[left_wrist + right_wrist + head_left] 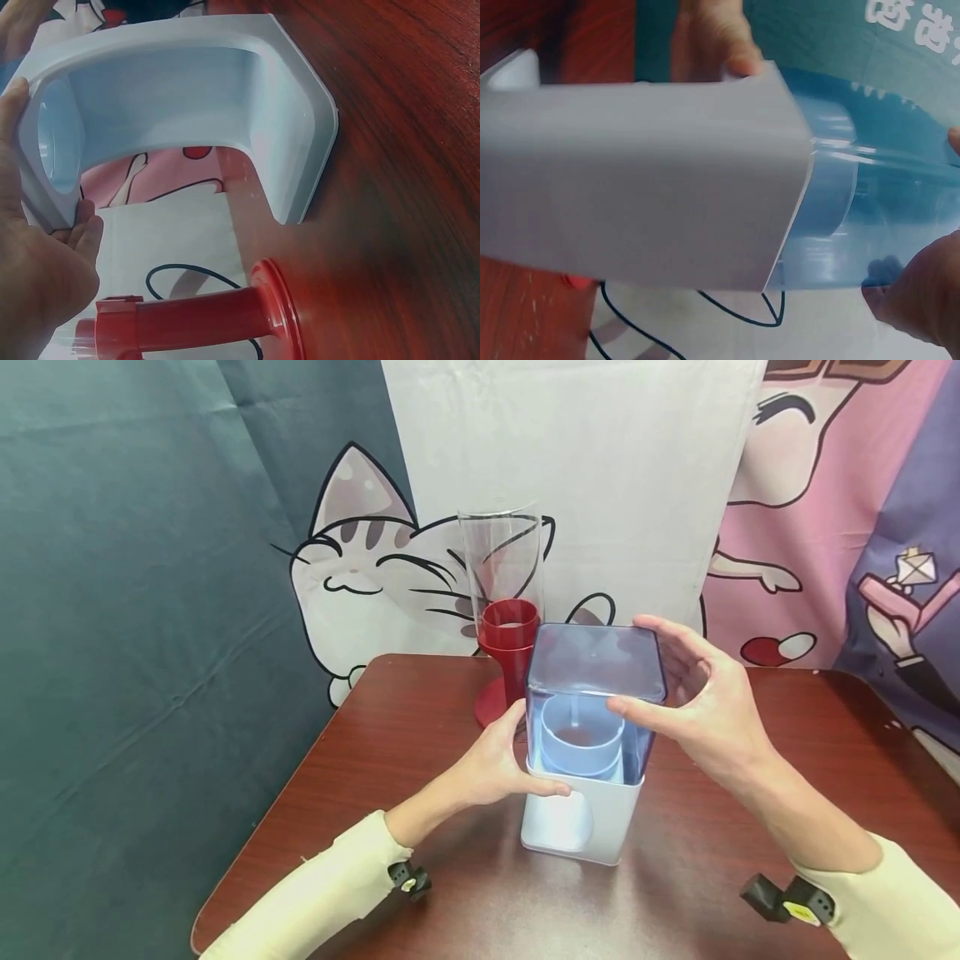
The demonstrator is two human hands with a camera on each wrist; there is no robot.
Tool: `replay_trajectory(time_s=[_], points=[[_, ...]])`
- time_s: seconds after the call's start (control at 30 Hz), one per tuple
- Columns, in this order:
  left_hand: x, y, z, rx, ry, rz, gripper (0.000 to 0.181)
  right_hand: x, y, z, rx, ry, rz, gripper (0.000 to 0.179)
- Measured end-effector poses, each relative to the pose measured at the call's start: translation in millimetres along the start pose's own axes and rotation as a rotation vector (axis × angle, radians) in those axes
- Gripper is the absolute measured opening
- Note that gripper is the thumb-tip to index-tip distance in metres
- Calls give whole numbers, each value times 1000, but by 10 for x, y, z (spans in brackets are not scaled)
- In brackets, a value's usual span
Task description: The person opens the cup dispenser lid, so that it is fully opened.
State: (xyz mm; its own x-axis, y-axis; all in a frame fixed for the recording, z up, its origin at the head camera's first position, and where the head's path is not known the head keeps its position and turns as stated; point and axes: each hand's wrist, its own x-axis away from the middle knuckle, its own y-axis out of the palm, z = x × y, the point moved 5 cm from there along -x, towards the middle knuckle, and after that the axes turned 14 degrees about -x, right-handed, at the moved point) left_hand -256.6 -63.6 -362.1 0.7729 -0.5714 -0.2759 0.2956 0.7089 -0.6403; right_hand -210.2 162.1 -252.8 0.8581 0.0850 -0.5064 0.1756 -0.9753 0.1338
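Observation:
A white base [618, 818] with a recessed, arched front stands upright on the table. On top of it sits a clear blue square cover [600, 660], and through its wall shows a pale blue round cup-like part [581, 760]. My left hand [491, 768] grips the base near its upper rim, thumb across the front and fingers round the left side. With thumb and fingers spread over opposite sides, my right hand [712, 710] holds the cover near its top. In the right wrist view the cover [900, 225] meets the base [645, 180] along its rim.
Just behind and left stands a red pedestal [491, 702] carrying a tall clear cylinder [502, 556]. A dark cord [172, 268] shows near the pedestal in the left wrist view. The brown table [420, 710] ends at a printed cloth backdrop [622, 485].

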Motion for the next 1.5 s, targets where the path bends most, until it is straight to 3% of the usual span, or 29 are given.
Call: replay_trajectory(time_s=[0.27,0.53,0.77,1.03,1.27,1.5], points=[[3,6,2,11,7,-10,96,13,24,4,-65,-80,-40,87],[-31,12,-1,-1,36,5,96,-27,-51,-21,147,-21,16,75],[-45,19,25,-26,62,11,97,-69,-78,-18,26,18,21,69],[-40,9,17,-29,69,25,97,-53,-7,-76,-101,-63,-18,79],[-51,19,14,-17,88,32,97,-33,-18,-109,-120,-102,-1,82],[-26,30,29,-25,88,48,100,-57,-36,-237,-243,-228,38,81]])
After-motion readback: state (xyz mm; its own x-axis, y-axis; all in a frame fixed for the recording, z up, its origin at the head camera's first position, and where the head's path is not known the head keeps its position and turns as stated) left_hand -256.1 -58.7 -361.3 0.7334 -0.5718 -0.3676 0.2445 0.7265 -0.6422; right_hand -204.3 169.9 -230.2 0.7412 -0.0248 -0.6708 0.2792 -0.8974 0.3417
